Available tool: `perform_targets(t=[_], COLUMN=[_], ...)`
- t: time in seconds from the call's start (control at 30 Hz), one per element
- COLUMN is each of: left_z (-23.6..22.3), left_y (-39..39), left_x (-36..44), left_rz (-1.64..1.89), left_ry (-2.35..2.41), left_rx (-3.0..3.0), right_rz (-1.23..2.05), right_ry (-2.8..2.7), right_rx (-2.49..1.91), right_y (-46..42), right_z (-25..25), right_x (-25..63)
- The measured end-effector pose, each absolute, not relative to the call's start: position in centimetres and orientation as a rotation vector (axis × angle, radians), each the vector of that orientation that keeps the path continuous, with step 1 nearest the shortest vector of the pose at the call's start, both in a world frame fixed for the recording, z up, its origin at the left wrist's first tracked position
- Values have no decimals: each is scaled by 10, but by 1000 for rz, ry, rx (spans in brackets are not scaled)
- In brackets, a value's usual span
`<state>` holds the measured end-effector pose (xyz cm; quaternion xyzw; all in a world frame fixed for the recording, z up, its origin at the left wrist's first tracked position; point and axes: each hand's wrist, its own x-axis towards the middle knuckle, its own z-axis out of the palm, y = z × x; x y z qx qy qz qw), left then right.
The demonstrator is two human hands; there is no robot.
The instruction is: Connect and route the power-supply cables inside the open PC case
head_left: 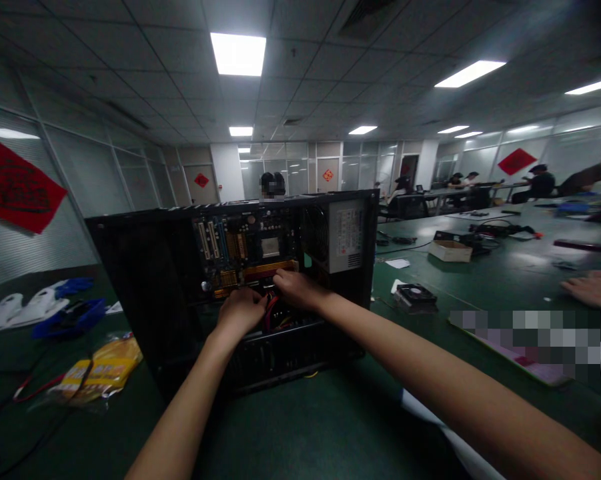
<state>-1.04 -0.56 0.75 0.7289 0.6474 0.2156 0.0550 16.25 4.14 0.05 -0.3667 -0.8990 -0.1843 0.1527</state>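
A black computer case (pixel 145 267) stands on the green table with its side open towards me. Inside it are a motherboard (pixel 253 233) and, at the upper right, a grey power supply (pixel 346 233). My left hand (pixel 241 310) is inside the case below the board, its fingers pinched at a bundle of coloured cables (pixel 273 315). Just to its right, my right hand (pixel 297 288) reaches in over the same cables near the memory slots (pixel 270 269). Its fingers are curled closed, and what lies in them is too small and dark to make out.
On the left lie a yellow packet (pixel 103 367), a blue tray (pixel 70 320) and white gloves (pixel 25 310). At right are a cooling fan (pixel 415 297), a small cardboard box (pixel 450 250) and another person's hand (pixel 595 293). Several people sit farther back.
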Motion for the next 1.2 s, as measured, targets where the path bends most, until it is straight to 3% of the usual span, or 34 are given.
perform_targets(t=[1.2], left_z=[12], left_y=[-11], left_x=[0], left_rz=[612], left_ry=[2026], left_rx=[2200], right_rz=[-494], right_ry=[-2553], right_rx=[-1140], right_y=[40], right_z=[7], right_x=[160])
